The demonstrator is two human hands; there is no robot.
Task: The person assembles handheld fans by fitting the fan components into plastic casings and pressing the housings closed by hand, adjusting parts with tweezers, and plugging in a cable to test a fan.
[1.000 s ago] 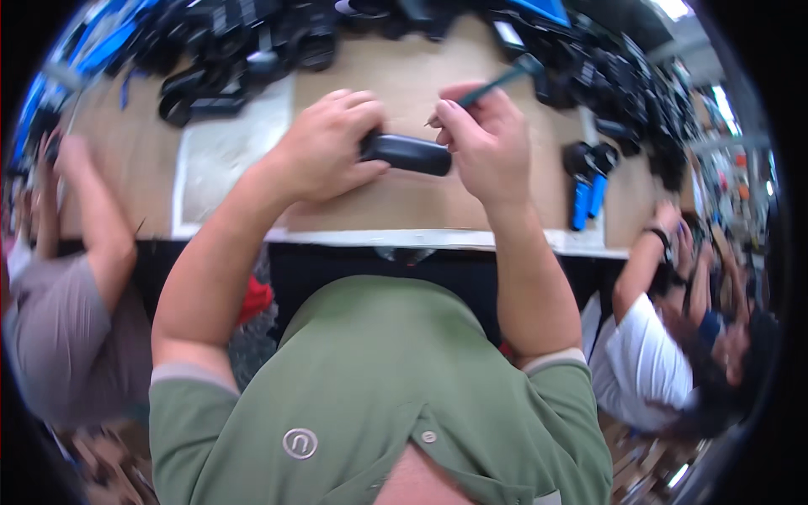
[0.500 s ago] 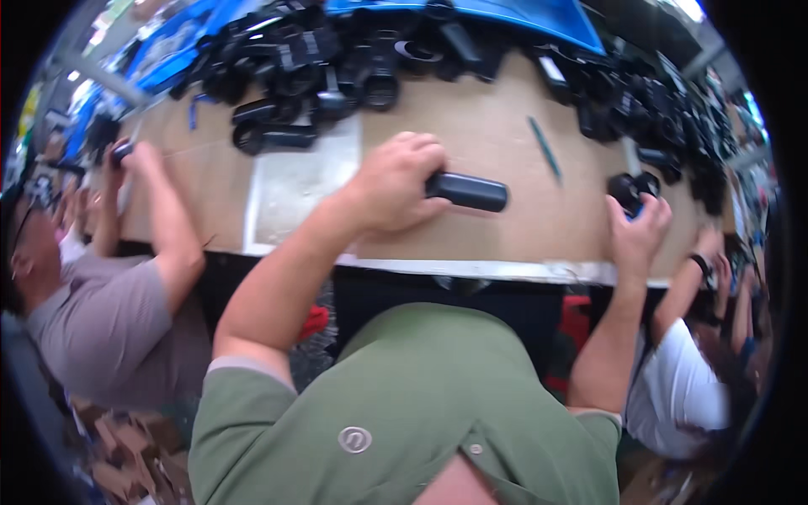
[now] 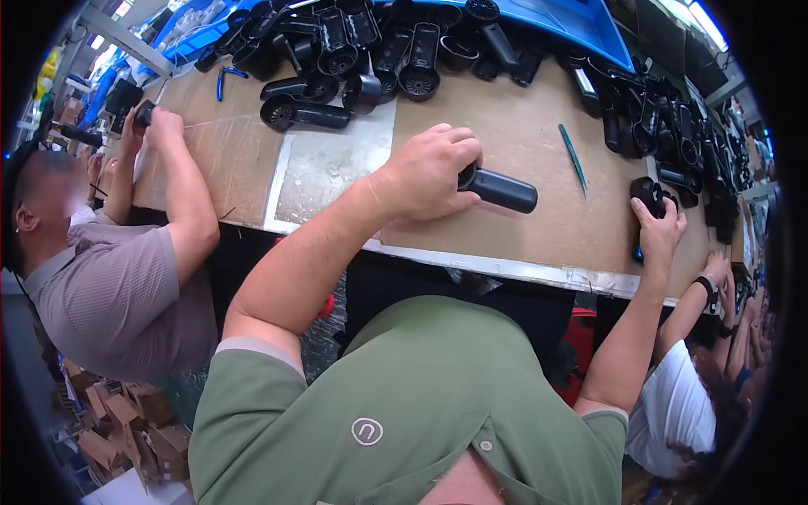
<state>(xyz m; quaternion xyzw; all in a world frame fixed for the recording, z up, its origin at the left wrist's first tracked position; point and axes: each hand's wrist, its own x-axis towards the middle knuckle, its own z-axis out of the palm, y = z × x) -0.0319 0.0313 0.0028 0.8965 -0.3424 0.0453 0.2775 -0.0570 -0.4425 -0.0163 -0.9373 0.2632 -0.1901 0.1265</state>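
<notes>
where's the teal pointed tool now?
Head view, right of centre: the teal pointed tool lies on the brown tabletop between the left hand, holding a black part, and the right hand.

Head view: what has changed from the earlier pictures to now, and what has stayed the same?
The right hand let go of the green pointed tool, now lying on the table, then moved right and took hold of a black-and-blue tool. The left hand keeps its grip on the black part.

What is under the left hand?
The left hand covers one end of a black piece; the rest sticks out to the right. The covered end is mostly hidden, so its full shape cannot be seen.
</notes>
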